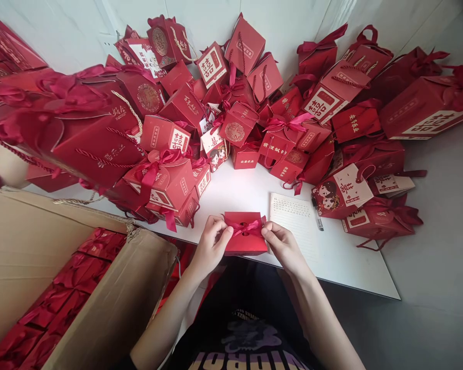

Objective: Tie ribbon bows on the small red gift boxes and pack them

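While the shirt (200, 321), nearest the camera, bears big letters, they stand upside down and are cut by the frame: not read with certainty. Carton (113, 288) to the left: red packs (65, 295) inside with ribbon over them, no writing made out.

Left hand (212, 241): fingers curled, thumb and forefinger pinched on one side of the ribbon (248, 226). Right hand (283, 244): likewise pinched, on the other side. Small box (247, 249): between the hands, at the near edge of the table (358, 272).

Progress, as judged: the ribbon is gathered into a bow on the small box — tying looks nearly done, with tightening and evening perhaps left. Knot tightness: cannot tell.

Pad (299, 226), just right: ruled, upper rows filled with marks too small to read. Pen (318, 215) beside it.

Beyond lies the heap. Low box (245, 156): gold characters, apparently 安居乐业. Bowed box (274, 149), just right of it: apparently 前程似锦. Farther back, a tilted box (212, 64) shows 囍 on white. Many in the heap carry bows or cords — judged finished. No brand name made out.
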`<state>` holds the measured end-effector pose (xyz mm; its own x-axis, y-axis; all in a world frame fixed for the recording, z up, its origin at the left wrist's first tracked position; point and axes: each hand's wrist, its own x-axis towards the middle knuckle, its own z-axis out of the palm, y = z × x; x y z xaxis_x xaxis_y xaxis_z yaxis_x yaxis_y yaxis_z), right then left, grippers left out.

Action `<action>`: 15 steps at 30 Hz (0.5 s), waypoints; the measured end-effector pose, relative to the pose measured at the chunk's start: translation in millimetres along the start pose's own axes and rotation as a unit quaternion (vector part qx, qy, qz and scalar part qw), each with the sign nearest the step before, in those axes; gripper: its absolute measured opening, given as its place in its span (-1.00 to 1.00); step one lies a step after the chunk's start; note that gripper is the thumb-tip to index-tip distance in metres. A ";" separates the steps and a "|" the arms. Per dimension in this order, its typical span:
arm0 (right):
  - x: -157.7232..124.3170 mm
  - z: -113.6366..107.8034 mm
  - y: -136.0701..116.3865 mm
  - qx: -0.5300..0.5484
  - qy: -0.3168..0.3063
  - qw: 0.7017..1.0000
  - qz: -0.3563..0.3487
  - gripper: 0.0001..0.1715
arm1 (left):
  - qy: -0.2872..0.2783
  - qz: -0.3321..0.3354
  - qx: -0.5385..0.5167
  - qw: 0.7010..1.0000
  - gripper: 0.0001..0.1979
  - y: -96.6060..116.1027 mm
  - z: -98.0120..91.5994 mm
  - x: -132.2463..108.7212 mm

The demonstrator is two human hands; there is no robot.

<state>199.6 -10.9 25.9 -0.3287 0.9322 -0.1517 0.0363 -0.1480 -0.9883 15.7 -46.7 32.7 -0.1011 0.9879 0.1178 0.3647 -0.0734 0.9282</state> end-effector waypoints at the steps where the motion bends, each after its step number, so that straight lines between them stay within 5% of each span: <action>1: 0.6 -1.0 2.0 -0.003 -0.001 1.000 0.002 -0.58 | -0.002 0.002 -0.005 1.000 -0.75 -0.6 -0.6 0.4; 15: 8.1 1.2 17.3 0.100 -0.016 0.993 -0.056 -0.55 | 0.010 0.012 -0.031 0.999 -0.72 -6.9 1.5 0.0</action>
<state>196.4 -6.3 7.6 -0.3508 0.9357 -0.0370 -0.1891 -0.1095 -0.9758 14.5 -46.0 25.8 -0.1108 0.9828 0.1475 0.3087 -0.1070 0.9451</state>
